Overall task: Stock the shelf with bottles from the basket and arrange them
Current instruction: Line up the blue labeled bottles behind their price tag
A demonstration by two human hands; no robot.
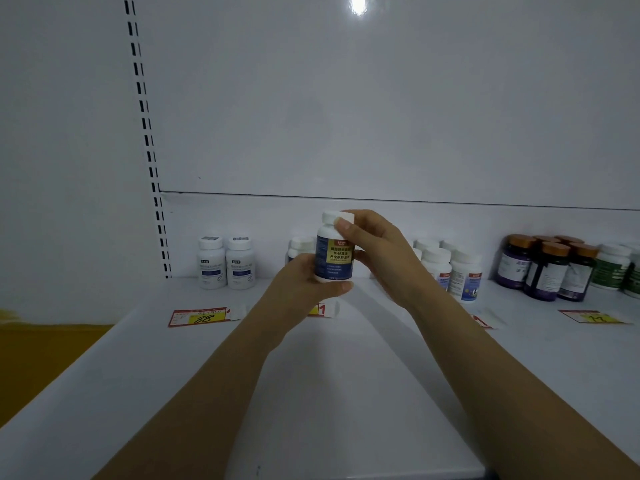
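Head view: a deep white shelf (346, 393), smooth and bare across its near half, running back to a white rear panel (346, 116) with a thin dark seam just above the bottles. On the left, a slotted upright (147, 133) with paired black slots, tilting in the wide lens. At top, a bright round glare of a lamp (358, 3) on the panel. Beyond the shelf's left edge, yellow-brown flooring (41, 358).

Held upright above the middle of the shelf, clear of its surface: a white bottle (334, 251) with a dark blue and yellow label. Left hand (304, 282), grip wrapped around the lower body with the thumb under the base. Right hand (377, 251), grip pinching the white cap between thumb and fingers.

Along the back of the shelf: two white bottles (227, 263) standing side by side at left, touching; one more white-capped bottle (299, 249) partly hidden behind the left hand; a cluster of white bottles (453, 268) just right of the right hand; dark purple bottles with brown caps (547, 268) further right; green-labelled bottles (616, 268) at the right edge.

Lying flat in front of the rows: red and yellow price tags (201, 317), some partly covered by the forearms
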